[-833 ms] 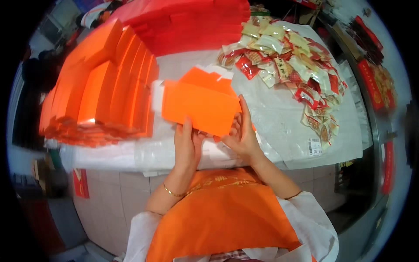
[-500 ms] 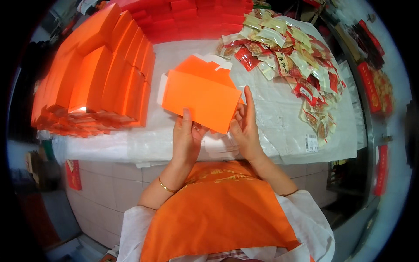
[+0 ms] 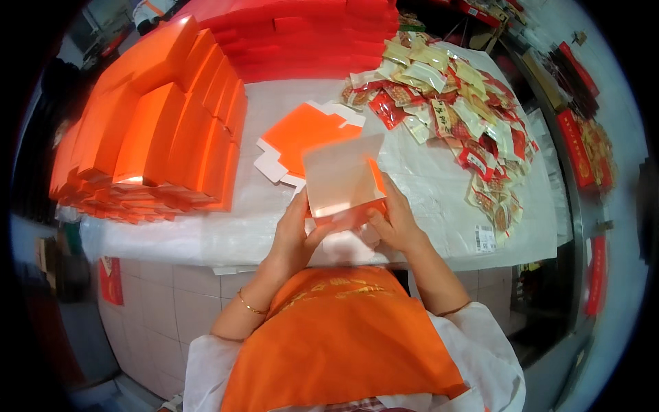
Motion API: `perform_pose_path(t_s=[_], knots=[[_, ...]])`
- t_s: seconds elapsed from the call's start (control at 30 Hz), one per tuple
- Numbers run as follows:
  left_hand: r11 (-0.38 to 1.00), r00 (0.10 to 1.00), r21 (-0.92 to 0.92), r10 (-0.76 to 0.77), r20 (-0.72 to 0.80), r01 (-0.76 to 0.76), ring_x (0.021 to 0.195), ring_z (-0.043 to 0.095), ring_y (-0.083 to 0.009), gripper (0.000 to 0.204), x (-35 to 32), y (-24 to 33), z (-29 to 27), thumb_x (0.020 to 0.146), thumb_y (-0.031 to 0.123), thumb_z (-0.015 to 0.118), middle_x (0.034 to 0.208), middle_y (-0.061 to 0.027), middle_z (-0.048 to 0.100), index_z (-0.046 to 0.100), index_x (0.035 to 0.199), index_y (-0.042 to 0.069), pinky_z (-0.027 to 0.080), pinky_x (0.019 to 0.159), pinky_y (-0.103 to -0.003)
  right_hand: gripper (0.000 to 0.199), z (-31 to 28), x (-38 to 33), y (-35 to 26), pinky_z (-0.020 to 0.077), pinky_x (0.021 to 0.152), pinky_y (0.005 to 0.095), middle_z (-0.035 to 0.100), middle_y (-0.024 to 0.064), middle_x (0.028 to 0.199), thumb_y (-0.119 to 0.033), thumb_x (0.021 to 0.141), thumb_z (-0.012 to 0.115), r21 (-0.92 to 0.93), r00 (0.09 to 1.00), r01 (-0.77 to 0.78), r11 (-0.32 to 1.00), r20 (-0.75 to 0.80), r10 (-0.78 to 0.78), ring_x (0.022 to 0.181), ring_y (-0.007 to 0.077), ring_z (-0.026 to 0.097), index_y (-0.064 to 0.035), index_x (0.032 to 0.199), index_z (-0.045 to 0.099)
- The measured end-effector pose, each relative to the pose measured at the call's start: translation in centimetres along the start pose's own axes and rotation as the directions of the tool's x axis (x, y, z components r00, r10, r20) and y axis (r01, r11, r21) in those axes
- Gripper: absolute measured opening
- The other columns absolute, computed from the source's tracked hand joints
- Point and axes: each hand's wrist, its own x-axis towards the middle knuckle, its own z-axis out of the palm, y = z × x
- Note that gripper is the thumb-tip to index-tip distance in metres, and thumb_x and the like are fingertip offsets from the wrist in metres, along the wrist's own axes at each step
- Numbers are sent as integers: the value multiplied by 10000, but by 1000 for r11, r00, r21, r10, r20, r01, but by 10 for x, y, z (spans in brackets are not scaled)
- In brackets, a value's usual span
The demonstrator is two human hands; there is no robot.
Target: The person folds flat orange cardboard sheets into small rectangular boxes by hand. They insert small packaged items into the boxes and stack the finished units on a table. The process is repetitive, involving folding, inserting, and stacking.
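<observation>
Between my hands is an orange cardboard box (image 3: 347, 175), partly folded up, its pale inner side facing me and one panel standing up at the back. My left hand (image 3: 296, 230) grips its left side, the thumb near the front edge. On the other side my right hand (image 3: 397, 216) holds the right wall, thumb at the front corner. Just behind lies a flat orange box blank (image 3: 295, 134) with white tabs. White flaps (image 3: 349, 244) show below the box, near the table edge; what they belong to I cannot tell.
A tall stack of orange boxes (image 3: 147, 130) stands at the left of the white-covered table (image 3: 439, 199). Red boxes (image 3: 309, 41) line the back. At the right lies a heap of small sealed food packets (image 3: 453, 103). A shelf runs along the right wall.
The orange cardboard in my hands was a flat panel; now it is opened into a box shape with its pale inside showing. The blank behind it is less covered.
</observation>
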Motion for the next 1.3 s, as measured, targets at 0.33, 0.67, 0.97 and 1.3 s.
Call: perform_pose_path(t_s=[0.33, 0.67, 0.97, 1.3], knots=[[999, 990, 35, 13, -140, -8, 1131, 536, -384, 528, -6, -20, 27, 910, 171, 576, 1243, -247, 527, 390, 1357, -39, 430, 948, -394, 505, 74, -7, 16, 341, 1060, 401, 476, 216, 1304, -148, 930, 515, 365, 919, -47, 930, -348, 183, 1265, 314, 437, -1, 1376, 328], [985, 952, -163, -96, -289, 50, 1019, 549, -238, 356, 12, -46, 28, 918, 127, 537, 1151, -173, 554, 446, 1213, -50, 441, 894, -352, 397, -64, -2, 103, 494, 847, 374, 606, 155, 1162, -173, 873, 609, -402, 845, -274, 874, -535, 19, 1035, 287, 606, -46, 1242, 537], [955, 950, -290, -35, -310, -60, 1064, 518, -229, 435, 9, -61, 33, 923, 167, 570, 1187, -150, 531, 410, 1265, -50, 423, 927, -366, 642, -235, 8, 128, 423, 973, 448, 597, 170, 1207, -285, 755, 718, -712, 739, -639, 290, -464, 489, 1104, 367, 538, -40, 1299, 482], [931, 984, -365, -68, -166, 3, 1070, 550, -204, 567, 7, -40, 37, 813, 23, 651, 1168, -155, 549, 363, 1296, -55, 460, 909, -328, 461, -167, -38, 116, 464, 812, 451, 615, 202, 994, -166, 768, 725, -706, 920, -391, 591, -285, 268, 963, 387, 578, 2, 1151, 530]])
